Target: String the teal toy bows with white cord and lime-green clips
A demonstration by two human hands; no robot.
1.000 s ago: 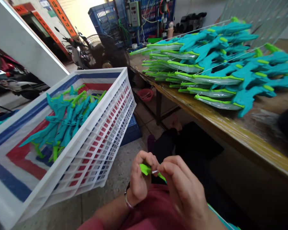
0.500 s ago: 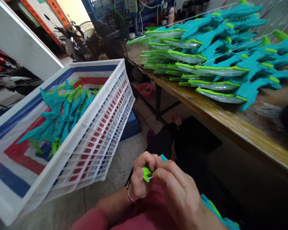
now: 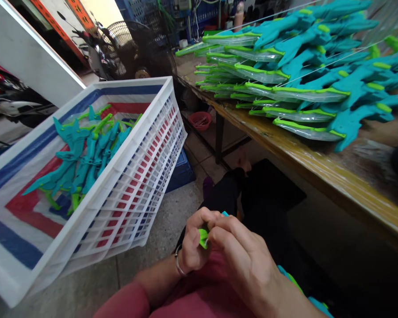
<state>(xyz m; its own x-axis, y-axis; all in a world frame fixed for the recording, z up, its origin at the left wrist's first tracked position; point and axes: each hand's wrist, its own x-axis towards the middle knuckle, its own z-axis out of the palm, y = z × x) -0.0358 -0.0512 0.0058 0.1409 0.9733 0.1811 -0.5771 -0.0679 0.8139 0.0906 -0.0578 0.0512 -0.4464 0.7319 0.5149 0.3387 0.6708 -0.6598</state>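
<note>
The left hand is curled almost fully, and between its thumb and bent fingers it has hold of a small bright green plastic piece, which sits low in front of the person's body, above the lap. The right hand comes against it from the other side, with its fingers bent closely. Its fingertips are hidden, so I cannot tell how tightly they are closed or what they pinch. A small teal tip shows just above the fingers; whether it belongs to the same piece, I cannot say.

What has changed is the space between the hands. One second ago a short pale thin part was visible between the green end and the right fingers; now the hands touch and this gap is nearly covered. In my judgement, the handling is now concentrated at this small end, and the piece seems not yet released by the left hand.

To the left of the hands stands a white plastic crate with openwork walls, lined with a red, white and blue striped sheet. Teal and green plastic pieces lie in it. To the right, a worn wooden counter with a yellowish edge carries a big layered pile of teal and green parts with clear strips
</note>
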